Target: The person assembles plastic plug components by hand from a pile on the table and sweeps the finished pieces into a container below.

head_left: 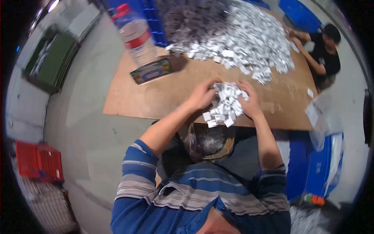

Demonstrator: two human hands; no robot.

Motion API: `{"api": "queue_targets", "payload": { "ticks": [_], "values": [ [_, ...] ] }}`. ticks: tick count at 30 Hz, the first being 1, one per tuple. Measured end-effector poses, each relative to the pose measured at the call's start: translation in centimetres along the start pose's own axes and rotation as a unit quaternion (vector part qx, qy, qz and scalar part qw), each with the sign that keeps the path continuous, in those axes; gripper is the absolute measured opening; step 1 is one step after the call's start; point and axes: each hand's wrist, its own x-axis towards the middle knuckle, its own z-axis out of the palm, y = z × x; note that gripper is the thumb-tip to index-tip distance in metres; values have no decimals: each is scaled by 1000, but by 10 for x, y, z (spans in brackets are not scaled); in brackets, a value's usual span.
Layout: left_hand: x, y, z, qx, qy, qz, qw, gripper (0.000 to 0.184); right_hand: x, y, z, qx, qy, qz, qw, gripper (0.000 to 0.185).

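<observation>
At the near edge of the table, a heap of small white square pieces [226, 99] lies between my two hands. My left hand [204, 94] curves around the heap's left side, fingers bent inward against it. From the other side, my right hand [248, 98] cups the same heap, its fingers curled over the far right part. Several loose squares spread at the table's edge below the hands. Under that edge, close to my lap, stands an open bucket [226, 150] with small greyish bits inside.
A large pile of white and grey pieces [257, 39] covers the table's [156, 101] far side. A phone [152, 71] leans against a plastic bottle [136, 41] at left, near a blue crate [154, 19]. Another person [329, 54] works at the right edge. Blue bins [311, 167] stand lower right.
</observation>
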Motion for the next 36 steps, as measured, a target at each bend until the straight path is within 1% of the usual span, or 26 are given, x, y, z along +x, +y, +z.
{"api": "queue_targets", "payload": {
  "ticks": [2, 3, 4, 5, 7, 8, 10, 12, 13, 15, 17, 18, 22, 27, 28, 32, 36],
  "values": [
    [6, -16, 2, 64, 29, 141, 987, 48, -3, -8, 6, -53, -2, 40, 998, 46],
    [12, -15, 7, 61, 8, 143, 988, 48, 2, -10, 8, -85, -7, 9, 996, 48],
    [16, -13, 12, 108, -1, 140, 984, 49, 7, -11, 10, -115, -14, -22, 993, 51],
    [20, -10, 15, 156, -8, 137, 978, 50, 10, -9, 12, -115, -2, -13, 993, 51],
    [26, 0, 13, 255, -6, 135, 957, 53, 20, -6, 13, -85, -78, -69, 991, 52],
    [27, 7, 10, 259, -9, 139, 956, 53, 22, -4, 9, -84, -71, -70, 991, 52],
    [23, 19, 5, 154, -36, -11, 987, 54, 20, 2, 0, -11, -80, -2, 997, 50],
    [15, 23, 1, 42, -61, -169, 983, 55, 12, 8, -3, 66, -92, 70, 991, 49],
    [11, 19, -1, 43, -65, -173, 982, 55, 7, 9, -2, 69, -90, 75, 991, 49],
    [2, 4, -8, 67, -73, -49, 994, 53, -7, 7, -1, -39, -26, 8, 999, 46],
    [-6, -8, -12, 87, -76, 80, 990, 51, -18, 1, -2, -149, 34, -62, 986, 43],
    [-11, -7, -8, 88, -78, 77, 990, 51, -23, -5, -1, -147, 33, -60, 987, 43],
    [-33, 8, 17, 232, -17, 152, 960, 49, -41, -42, 10, -122, 67, -26, 990, 40],
    [-51, 20, 30, 193, 16, 135, 972, 50, -61, -58, 18, -117, 77, -5, 990, 40],
    [-58, 19, 32, 188, 20, 121, 974, 50, -67, -59, 20, -114, 63, 1, 991, 40],
    [-73, 22, 34, 188, 3, 133, 973, 47, -78, -63, 21, -98, 68, -58, 991, 41],
    [-88, 31, 38, 190, 9, 141, 972, 42, -93, -68, 21, -93, 41, -75, 992, 40]
  ]
}}
